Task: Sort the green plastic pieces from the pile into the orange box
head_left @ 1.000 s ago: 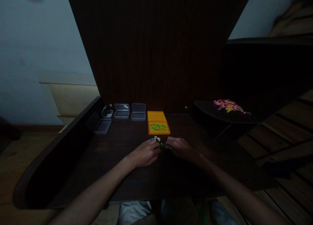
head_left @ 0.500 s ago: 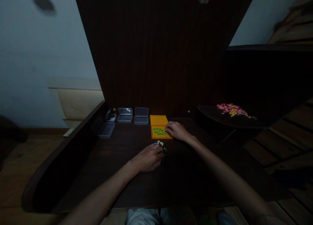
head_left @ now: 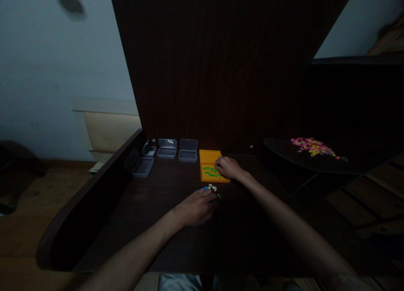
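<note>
Here, holds the right hand [head_left: 229,168] over green pieces [head_left: 208,173] in the yellow box [head_left: 210,156], rests the left hand [head_left: 196,207] by white pieces [head_left: 211,187]; cannot tell either hand's grip.

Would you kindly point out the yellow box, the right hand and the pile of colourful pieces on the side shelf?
Yellow box [head_left: 208,156]: head view, bare part of its open lid.
Right hand [head_left: 229,167]: head view, back of the hand.
Pile of colourful pieces [head_left: 313,147]: head view, middle of the pile.
</note>
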The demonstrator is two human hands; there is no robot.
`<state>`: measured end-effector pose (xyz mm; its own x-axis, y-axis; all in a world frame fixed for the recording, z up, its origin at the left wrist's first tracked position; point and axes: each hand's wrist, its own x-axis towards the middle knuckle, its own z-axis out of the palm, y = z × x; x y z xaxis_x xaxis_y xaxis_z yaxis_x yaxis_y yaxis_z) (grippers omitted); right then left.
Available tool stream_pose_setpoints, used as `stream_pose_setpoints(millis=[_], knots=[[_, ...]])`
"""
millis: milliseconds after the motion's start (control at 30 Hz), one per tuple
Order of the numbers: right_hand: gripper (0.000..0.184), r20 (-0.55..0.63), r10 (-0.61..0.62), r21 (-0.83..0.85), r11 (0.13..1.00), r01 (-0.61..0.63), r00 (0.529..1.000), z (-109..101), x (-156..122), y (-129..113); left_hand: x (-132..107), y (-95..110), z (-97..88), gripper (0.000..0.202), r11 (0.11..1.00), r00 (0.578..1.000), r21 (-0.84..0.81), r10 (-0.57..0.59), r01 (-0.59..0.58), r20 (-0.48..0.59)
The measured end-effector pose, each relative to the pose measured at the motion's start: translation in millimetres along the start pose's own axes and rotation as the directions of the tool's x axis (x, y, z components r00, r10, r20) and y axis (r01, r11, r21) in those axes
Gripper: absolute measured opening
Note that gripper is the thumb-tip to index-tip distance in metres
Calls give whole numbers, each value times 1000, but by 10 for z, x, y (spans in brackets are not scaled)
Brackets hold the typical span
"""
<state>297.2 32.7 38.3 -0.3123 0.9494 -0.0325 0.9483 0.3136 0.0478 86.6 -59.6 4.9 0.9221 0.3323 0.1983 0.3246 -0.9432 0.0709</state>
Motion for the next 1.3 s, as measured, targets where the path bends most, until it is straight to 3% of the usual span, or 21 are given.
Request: stream_pose_setpoints(millis=[700, 1300], knots=[[33, -47, 9, 32, 999, -7, 999, 84, -94, -7, -4, 1, -30, 7, 999, 1000, 33, -5, 5, 12], [35, -17, 25, 54, 998, -25, 1000, 66, -205, 38, -5, -22, 7, 7, 1000, 1000, 13, 0, 0, -18]])
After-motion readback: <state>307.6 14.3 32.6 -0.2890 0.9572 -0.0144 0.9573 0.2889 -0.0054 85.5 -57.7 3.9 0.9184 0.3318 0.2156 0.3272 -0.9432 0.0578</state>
